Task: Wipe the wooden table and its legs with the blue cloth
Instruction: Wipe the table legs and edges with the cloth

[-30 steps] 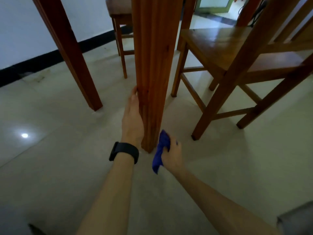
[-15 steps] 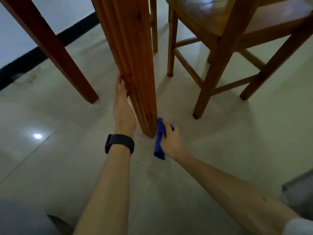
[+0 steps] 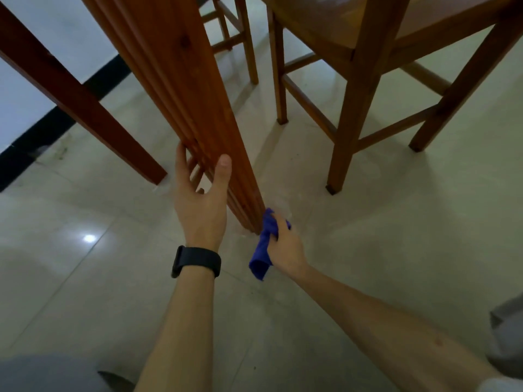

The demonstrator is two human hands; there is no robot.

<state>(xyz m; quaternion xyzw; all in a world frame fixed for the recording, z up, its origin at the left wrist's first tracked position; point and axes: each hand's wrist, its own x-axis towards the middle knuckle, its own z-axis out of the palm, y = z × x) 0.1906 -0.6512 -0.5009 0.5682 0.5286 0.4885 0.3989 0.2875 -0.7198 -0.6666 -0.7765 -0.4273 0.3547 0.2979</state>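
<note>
Just ahead of the right hand (image 3: pixel 283 247), at the foot of the leg (image 3: pixel 198 108), the cloth (image 3: pixel 264 250) was bunched in curled fingers and pressed against the wood close to the floor (image 3: pixel 368 250). Left of it, the left hand (image 3: pixel 198 205) lay wide, thumb and forefinger resting on the leg. A good wipe probably needed the cloth wrapped round the fluted faces and drawn along their grooves. It looked deep blue and crumpled, with a tail hanging below the palm.
</note>
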